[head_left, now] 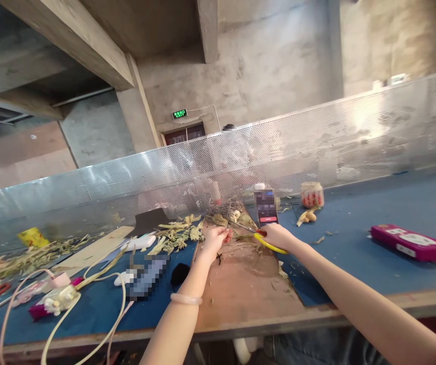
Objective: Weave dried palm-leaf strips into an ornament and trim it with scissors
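Workshop, concrete walls [279, 66], blue workbench [373, 203]

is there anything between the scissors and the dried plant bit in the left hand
Nothing visible. The right hand holds the yellow-handled scissors with the blades pointing at the dried plant piece pinched in the left hand, over the brown board. Only a short open gap shows.

Both bare arms outstretched, left hand [215, 238] and right hand [277, 235] closed, near together.

Soft even indoor light, glare on the perforated metal screen [373, 121], wide-angle bending at edges, blurred patches
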Available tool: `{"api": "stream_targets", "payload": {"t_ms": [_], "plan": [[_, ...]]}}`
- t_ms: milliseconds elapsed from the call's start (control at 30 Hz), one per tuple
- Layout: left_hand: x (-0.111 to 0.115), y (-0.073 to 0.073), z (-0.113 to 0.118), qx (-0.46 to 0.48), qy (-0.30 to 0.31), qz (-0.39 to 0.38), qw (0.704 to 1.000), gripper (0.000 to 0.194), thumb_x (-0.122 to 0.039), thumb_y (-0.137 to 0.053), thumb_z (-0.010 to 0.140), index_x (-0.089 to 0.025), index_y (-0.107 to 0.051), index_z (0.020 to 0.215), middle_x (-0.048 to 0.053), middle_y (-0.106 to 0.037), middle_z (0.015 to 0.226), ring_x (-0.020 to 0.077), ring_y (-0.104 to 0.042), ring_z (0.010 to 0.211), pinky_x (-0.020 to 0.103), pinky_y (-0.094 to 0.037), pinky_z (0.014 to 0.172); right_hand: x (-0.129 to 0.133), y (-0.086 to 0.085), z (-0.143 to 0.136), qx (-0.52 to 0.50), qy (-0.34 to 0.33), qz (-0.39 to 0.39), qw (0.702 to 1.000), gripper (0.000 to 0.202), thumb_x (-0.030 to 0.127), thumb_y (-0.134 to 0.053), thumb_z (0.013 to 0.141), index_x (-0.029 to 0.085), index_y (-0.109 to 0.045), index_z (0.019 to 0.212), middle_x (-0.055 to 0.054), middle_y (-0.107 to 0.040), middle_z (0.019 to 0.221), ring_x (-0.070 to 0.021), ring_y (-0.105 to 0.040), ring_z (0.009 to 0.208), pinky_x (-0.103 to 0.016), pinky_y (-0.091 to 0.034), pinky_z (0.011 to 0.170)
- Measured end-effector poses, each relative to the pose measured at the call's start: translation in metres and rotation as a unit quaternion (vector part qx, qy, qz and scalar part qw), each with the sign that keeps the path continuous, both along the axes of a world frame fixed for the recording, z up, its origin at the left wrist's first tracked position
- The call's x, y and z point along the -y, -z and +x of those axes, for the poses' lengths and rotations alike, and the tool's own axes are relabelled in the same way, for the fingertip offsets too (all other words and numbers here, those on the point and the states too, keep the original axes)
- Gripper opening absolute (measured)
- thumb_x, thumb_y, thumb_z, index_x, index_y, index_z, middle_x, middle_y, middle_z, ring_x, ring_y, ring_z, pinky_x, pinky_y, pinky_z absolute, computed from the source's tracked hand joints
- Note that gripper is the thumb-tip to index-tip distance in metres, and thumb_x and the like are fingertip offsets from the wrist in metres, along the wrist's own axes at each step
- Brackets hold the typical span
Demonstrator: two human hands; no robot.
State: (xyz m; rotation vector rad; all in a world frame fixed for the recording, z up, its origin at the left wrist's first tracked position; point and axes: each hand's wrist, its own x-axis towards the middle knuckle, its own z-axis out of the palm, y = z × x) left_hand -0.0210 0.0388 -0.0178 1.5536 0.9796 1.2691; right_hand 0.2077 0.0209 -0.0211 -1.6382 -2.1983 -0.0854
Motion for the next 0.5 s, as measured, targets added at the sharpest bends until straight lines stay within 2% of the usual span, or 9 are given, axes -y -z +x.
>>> {"api": "stream_targets", "payload": {"t_ms": [167,333,500], "plan": [[0.0014,0.0000,0.0008,0.013,-0.021,-0.011,1.000,0.023,-0.032,-0.068,0.064,-0.010,-0.066,0.070,0.002,-0.061,0.060,0.0099,-0.052,0.054,0.023,-0.041,0.054,0.0009,0.0006,-0.0008,0.003,0.002,-0.024,1.000,0.041,0.053,-0.045,0.078,0.018,-0.066,0.081,-0.010,-0.066,0.082,-0.0215,-0.062,0.075,-0.023,-0.035,0.053],[0.0021,-0.0041,0.0005,0.063,-0.041,-0.013,0.997,0.024,-0.033,-0.070,0.062,-0.011,-0.066,0.072,0.003,-0.062,0.062,0.0096,-0.052,0.053,0.023,-0.042,0.054,0.0051,0.0015,-0.0032,0.004,-0.010,-0.031,0.999,0.048,0.059,-0.042,0.077,0.018,-0.066,0.083,-0.011,-0.066,0.082,-0.0228,-0.062,0.076,-0.024,-0.037,0.055],[0.0045,-0.0060,0.0021,0.066,-0.013,-0.015,0.998,0.026,-0.033,-0.070,0.062,-0.011,-0.065,0.075,0.004,-0.064,0.065,0.0095,-0.053,0.055,0.022,-0.042,0.055,0.0070,0.0013,-0.0040,0.012,-0.017,-0.018,1.000,0.046,0.056,-0.040,0.079,0.018,-0.065,0.085,-0.011,-0.066,0.083,-0.0231,-0.062,0.076,-0.024,-0.038,0.056]]}}
